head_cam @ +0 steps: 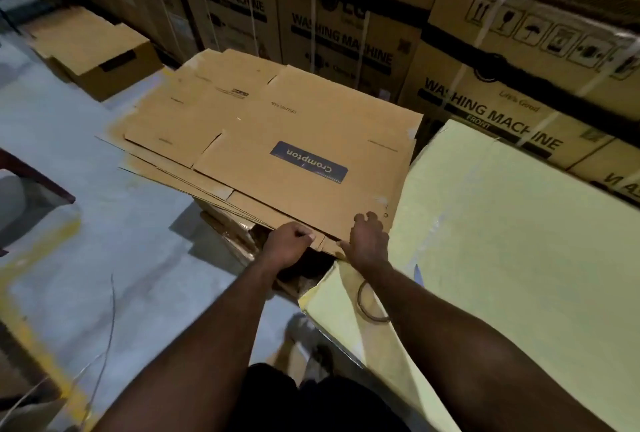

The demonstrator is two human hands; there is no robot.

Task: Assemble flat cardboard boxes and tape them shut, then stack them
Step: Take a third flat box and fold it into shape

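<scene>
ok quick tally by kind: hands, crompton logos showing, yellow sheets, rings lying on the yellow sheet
hands: 2, left hand and right hand, both at the flat cardboard's near edge
Crompton logo: 1
yellow sheet: 1
ring: 1
total: 5

The flat brown cardboard boxes point(277, 126) lie stacked left of a pale yellow sheet point(502, 241), printed brown cartons point(346, 33) behind both.

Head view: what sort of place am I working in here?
Most likely a warehouse or appliance stockroom: tall strapped brown cartons printed WASHING MACHINE stand along the back, a stack of flattened brown cardboard boxes lies ahead, and the grey concrete floor bears yellow painted lines.
</scene>
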